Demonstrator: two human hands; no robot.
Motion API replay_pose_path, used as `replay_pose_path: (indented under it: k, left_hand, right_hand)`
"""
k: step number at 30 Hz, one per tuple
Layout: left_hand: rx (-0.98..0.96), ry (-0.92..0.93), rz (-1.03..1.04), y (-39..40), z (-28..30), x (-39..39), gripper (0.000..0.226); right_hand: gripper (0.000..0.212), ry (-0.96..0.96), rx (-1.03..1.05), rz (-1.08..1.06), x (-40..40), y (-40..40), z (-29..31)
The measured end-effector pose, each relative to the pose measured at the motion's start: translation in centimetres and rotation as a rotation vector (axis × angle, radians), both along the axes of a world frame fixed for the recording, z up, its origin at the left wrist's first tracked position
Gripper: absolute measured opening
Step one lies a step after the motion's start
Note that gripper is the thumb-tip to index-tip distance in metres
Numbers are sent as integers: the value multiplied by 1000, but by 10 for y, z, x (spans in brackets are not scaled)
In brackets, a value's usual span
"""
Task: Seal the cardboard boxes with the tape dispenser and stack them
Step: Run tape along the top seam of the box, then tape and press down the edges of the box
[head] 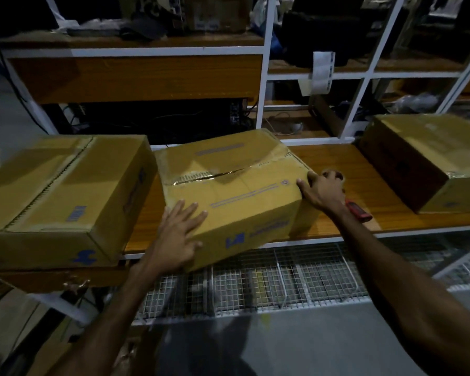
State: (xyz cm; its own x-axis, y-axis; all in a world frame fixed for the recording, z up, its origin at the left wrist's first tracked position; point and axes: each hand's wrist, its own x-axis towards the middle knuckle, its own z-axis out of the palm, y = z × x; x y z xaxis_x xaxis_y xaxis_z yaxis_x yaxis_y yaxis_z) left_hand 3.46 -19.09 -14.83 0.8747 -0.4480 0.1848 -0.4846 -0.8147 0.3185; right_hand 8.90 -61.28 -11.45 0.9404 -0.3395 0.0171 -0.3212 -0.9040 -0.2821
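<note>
While the middle box (234, 185) sits skewed, near corner hanging off the bench (337, 169), the left hand (178, 237) lies spread flat on it and the right hand (323, 189) curls round its right edge. Could tip off if pulled nearer.

White-framed shelving (263, 77) behind; paper labels (322, 73) hanging; wire mesh baskets (255, 283) below.

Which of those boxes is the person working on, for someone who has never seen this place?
Look along the wooden bench under the white-framed shelves. Three cardboard boxes sit there; it is the middle box, with the left hand flat on its near corner and the right hand gripping its right edge. Unlike its neighbours, it is turned askew, overhangs the front edge and has crinkled tape across its top.
</note>
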Motion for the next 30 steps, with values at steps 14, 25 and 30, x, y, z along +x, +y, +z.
replay_pose_path:
  k: [14,25,30]
  left_hand:
    - [-145,88,333,-59,-10,8,100]
    - [-452,-127,96,-88,-42,-59,68]
    - [-695,50,171,-51,-41,-34,48]
  right_hand:
    - [31,-379,227,49,-119,150,-29]
    - [35,-370,557,346,-127,207,-20]
    - [33,-302,557,426,-110,168,-17]
